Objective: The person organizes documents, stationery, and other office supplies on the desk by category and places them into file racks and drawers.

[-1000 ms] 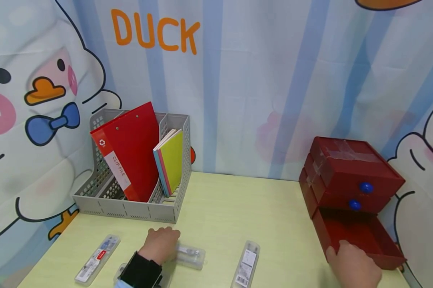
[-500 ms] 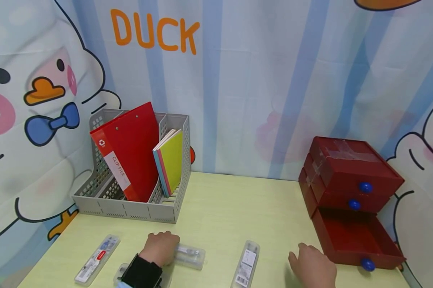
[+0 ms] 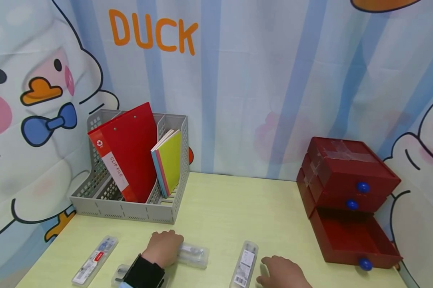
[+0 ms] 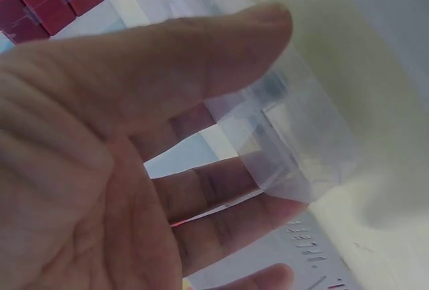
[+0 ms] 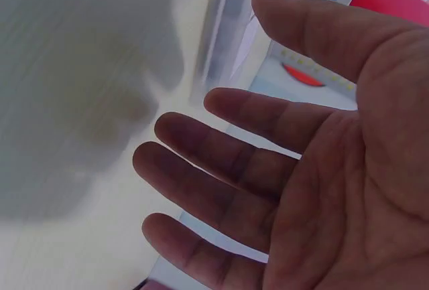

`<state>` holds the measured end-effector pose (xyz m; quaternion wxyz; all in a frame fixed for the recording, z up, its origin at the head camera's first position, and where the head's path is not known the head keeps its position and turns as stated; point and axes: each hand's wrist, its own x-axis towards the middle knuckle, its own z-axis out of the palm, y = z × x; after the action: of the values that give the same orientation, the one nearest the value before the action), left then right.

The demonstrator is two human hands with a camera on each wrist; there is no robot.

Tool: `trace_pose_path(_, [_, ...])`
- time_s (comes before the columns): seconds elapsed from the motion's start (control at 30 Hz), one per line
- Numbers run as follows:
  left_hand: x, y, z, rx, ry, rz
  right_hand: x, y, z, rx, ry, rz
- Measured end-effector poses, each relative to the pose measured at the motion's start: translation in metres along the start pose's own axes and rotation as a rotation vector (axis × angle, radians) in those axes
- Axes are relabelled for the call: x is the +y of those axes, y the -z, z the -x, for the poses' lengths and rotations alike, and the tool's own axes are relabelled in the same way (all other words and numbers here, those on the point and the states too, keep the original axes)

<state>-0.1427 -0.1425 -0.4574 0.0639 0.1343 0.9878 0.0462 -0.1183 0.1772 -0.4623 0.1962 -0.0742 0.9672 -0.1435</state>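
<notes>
My left hand [image 3: 164,248] pinches a clear plastic pencil case [image 3: 194,256] between thumb and fingers; in the left wrist view the clear case [image 4: 301,136] lies between them. Close beside a second clear case [image 3: 243,264] with a white barcode label is my right hand [image 3: 284,274]. Its fingers are spread and relaxed, and the right wrist view shows nothing in the palm [image 5: 335,189]. Another case [image 3: 94,262], with a red-and-white label, lies at the left. Part of one more clear case [image 3: 119,274] shows beside my left wrist, mostly hidden.
A red drawer unit [image 3: 353,160] stands at the right, its bottom drawer [image 3: 360,236] pulled out with a blue knob [image 3: 365,264]. At the back left, a grey file rack [image 3: 130,210] holds a red clip file [image 3: 130,156] and several notebooks [image 3: 171,162].
My right hand has let go of the bottom drawer's front and moved left across the table to beside the labelled case. The left hand has hardly moved.
</notes>
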Motion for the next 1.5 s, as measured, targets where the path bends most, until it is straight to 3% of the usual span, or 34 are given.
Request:
trace_pose_path(0.27, [0.020, 0.010, 0.001, 0.081, -0.069, -0.068, -0.031, 0.000, 0.001, 0.046, 0.111, 0.049])
trace_pose_path(0.47, [0.038, 0.013, 0.000, 0.097, -0.119, -0.122, -0.049, 0.001, 0.002, 0.169, 0.269, 0.093])
trace_pose_path(0.77, [0.058, 0.013, 0.000, 0.101, -0.205, -0.150, -0.069, -0.010, -0.002, 0.323, 0.402, 0.231])
trace_pose_path(0.9, [0.063, 0.015, -0.002, 0.060, -0.221, -0.117, -0.070, -0.014, -0.002, 0.389, 0.438, 0.279])
trace_pose_path(1.03, [0.066, 0.017, -0.004, -0.023, -0.234, -0.056, -0.069, -0.015, -0.003, 0.433, 0.446, 0.317])
trace_pose_path(1.17, [0.067, 0.018, -0.007, -0.070, -0.254, -0.033, -0.067, -0.014, -0.003, 0.398, 0.433, 0.292])
trace_pose_path(1.5, [0.065, 0.020, -0.008, -0.076, -0.266, 0.016, -0.061, -0.004, -0.003, 0.278, 0.383, 0.178])
